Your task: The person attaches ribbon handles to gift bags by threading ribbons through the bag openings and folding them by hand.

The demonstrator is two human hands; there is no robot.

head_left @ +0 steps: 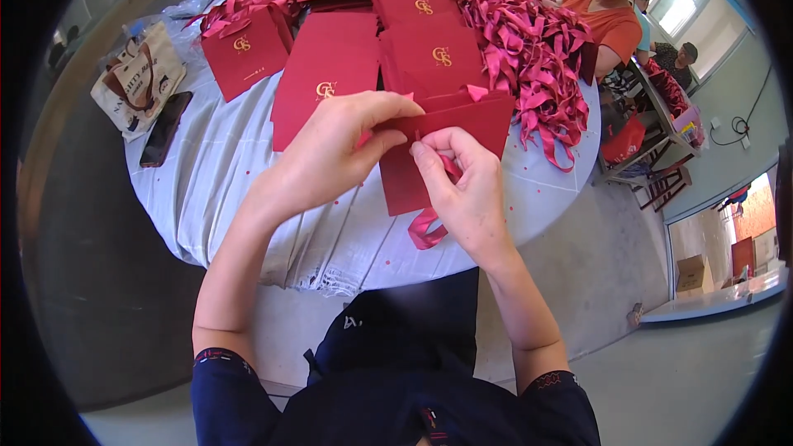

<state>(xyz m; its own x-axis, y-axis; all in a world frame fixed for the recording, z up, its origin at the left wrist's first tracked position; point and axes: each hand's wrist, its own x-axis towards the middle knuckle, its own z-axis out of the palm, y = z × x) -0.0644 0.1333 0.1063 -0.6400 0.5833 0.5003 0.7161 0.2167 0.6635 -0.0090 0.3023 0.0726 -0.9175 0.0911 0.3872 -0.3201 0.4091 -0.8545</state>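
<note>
Above the near part of the table I hold a red paper gift bag [483,125] by its top edge. My left hand [330,144] pinches that edge between thumb and fingers. Closed close beside it, my right hand [464,190] has thumb and forefinger pressed together at the bag's rim, on the end of a red ribbon [427,230]. The ribbon passes under the right hand and hangs in a loop below the bag. Where exactly the ribbon's end meets the bag is hidden by my fingertips.
Stacked red bags [326,66] lie just beyond my hands, with a heap of red ribbons [537,58] at their right. A canvas bag [136,83] and a dark phone [166,130] lie at the left on the white tablecloth [206,173]. A person in orange [607,16] sits at the far right.
</note>
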